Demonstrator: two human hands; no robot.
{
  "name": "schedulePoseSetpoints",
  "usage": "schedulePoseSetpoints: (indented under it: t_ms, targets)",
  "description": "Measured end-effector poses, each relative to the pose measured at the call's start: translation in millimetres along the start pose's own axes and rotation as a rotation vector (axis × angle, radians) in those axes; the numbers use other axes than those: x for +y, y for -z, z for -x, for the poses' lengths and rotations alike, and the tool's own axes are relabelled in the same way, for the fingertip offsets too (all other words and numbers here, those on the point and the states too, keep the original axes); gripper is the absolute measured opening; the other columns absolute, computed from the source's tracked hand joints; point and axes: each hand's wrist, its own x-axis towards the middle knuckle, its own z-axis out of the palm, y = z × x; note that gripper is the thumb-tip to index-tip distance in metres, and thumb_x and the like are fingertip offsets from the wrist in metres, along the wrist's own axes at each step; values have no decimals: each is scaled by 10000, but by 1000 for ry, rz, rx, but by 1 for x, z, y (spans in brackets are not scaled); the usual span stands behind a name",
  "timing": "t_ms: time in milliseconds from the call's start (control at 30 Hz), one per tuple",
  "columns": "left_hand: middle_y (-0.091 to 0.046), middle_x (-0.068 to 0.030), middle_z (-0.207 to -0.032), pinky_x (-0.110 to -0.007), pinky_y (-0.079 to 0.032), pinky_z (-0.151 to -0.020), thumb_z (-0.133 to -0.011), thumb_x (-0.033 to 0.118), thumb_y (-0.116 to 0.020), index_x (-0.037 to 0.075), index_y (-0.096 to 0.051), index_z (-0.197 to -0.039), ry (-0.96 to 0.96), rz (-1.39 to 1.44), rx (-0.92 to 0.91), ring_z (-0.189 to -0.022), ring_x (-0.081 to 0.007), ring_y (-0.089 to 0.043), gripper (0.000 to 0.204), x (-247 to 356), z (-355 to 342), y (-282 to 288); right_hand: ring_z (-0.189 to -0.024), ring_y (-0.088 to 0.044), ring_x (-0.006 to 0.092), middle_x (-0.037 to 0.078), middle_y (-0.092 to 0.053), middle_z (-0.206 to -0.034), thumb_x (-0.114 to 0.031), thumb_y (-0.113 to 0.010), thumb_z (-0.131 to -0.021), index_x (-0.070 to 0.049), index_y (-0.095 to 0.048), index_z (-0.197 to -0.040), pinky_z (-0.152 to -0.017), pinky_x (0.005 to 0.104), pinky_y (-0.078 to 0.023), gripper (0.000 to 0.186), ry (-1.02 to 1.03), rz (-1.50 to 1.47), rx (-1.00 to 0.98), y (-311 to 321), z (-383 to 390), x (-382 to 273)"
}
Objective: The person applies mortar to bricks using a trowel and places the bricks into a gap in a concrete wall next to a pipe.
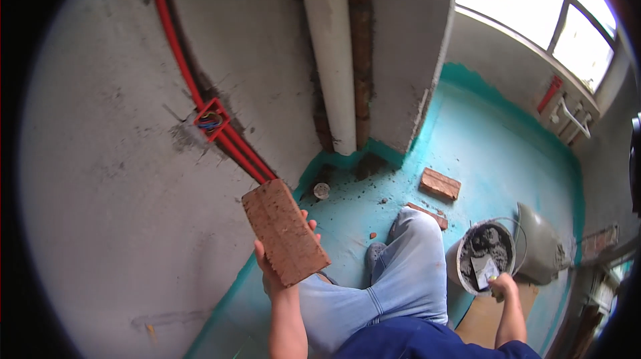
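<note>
A reddish-brown brick (284,232) is held up in my left hand (270,269), its broad face toward me, with the fingers wrapped round its right edge. Off to the right, my right hand (502,285) grips the handle of a trowel (485,269). The trowel's blade rests in grey mortar (491,240) inside a round bucket (461,277), whose wire handle leans to the right. Part of the trowel's handle is hidden by my fingers.
One brick (440,184) lies on the green-coated floor (507,138); another (427,215) is partly behind my knee. A grey sack (539,245) stands beside the bucket, near cardboard (497,315). A white pipe (330,52) rises in the corner. Red conduit and an electrical box (212,120) run down the left wall.
</note>
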Motion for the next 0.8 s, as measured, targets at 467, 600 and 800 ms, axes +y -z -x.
schedulePoseSetpoints:
  t_ms: [467,600,800]
  targets:
    - [-535,-166,-1258,-416,-446,-977,-833,269,-663,-21,-371,-1357,450,-488,177,-1118,-277,-558,666,29,-41,-71,-1219,-482,281,133,-441,-1377,-486,-513,-942,-82,-297,-1451,-966,478,-449,685,947,-665,-1369,-54,210,-400]
    - [-554,-142,-1211,-374,-496,-909,-803,165,-703,-4,-381,-1353,345,-973,197,-1066,-237,-584,660,32,-72,-78,-1229,-461,338,152,-350,-1434,-483,-529,-933,-104,-244,-1469,-979,541,-424,716,848,-711,-1486,-80,225,-411]
    - [-536,-95,-1179,-318,-494,-875,-724,111,-782,20,-347,-1379,-38,-1199,50,-1025,-185,-562,792,31,-131,-44,-1303,-392,312,181,-314,-1448,-485,-725,-785,-43,-109,-1495,-1063,475,-346,1039,1157,-721,-1350,-95,207,-437]
